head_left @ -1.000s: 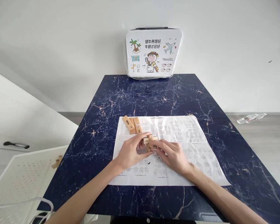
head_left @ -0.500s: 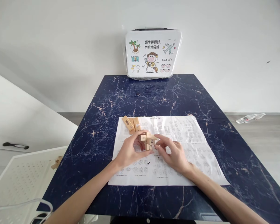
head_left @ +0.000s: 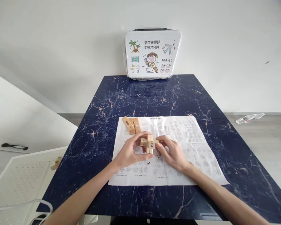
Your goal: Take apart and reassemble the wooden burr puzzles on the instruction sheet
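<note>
Between my two hands is a wooden burr puzzle [head_left: 151,145], made of interlocked bars with marks like "2" written on their ends. My left hand [head_left: 131,152] is closed around its left side, fingers above and behind, thumb along the bottom. At the right, my right hand [head_left: 172,153] pinches the bar end that sticks out that way, thumb in front. Some fingertips are hidden behind the puzzle. Under both hands lies a printed instruction sheet [head_left: 192,168]. Loose notched wooden pieces [head_left: 128,124] rest on its upper left part, one lying across others.
The dark blue marbled table [head_left: 140,103] holds the sheet. A white printed case [head_left: 152,53] in clear wrap leans on the wall at the back. At the left stands a white perforated basket [head_left: 21,175] with a wooden piece inside. A clear plastic item [head_left: 250,118] lies at the right.
The puzzle has been turned between my hands, so a bar end marked like "2" now faces me squarely. My right thumb has shifted onto the puzzle's front right side.
</note>
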`<action>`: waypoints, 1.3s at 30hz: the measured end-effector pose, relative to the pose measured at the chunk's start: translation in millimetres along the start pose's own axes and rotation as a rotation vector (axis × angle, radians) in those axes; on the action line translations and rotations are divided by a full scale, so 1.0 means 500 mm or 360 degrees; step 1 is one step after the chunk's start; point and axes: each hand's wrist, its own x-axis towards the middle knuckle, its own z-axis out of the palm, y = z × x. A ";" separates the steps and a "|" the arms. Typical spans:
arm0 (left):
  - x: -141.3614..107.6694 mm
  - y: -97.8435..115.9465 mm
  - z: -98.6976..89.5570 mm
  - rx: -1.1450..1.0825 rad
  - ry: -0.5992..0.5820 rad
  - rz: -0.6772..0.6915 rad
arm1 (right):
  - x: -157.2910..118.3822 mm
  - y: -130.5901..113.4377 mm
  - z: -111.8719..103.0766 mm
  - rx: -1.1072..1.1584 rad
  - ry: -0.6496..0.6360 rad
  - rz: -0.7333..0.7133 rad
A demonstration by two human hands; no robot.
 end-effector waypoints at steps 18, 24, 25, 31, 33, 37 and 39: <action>-0.002 0.002 0.004 0.0105 0.0003 0.0031 | 0.013 -0.013 -0.010 0.0665 -0.0327 0.0330; -0.002 0.005 0.004 0.0055 -0.0002 0.0045 | 0.013 -0.009 -0.008 0.0762 -0.0363 0.0346; -0.002 0.005 0.003 0.0055 -0.0005 0.0036 | 0.013 -0.009 -0.007 0.0778 -0.0351 0.0339; -0.003 0.000 0.005 0.0086 0.0077 0.0023 | 0.022 0.008 -0.026 0.0644 0.0225 0.0343; -0.003 -0.002 0.006 0.0151 0.0170 0.0047 | 0.030 0.023 -0.042 0.0475 0.0539 0.0363; 0.002 -0.007 0.004 0.0374 0.0375 0.0179 | 0.048 0.062 -0.083 0.0212 0.1018 0.0341; 0.004 -0.012 0.000 0.0580 0.0487 0.0326 | 0.055 0.082 -0.102 0.0133 0.1223 0.0340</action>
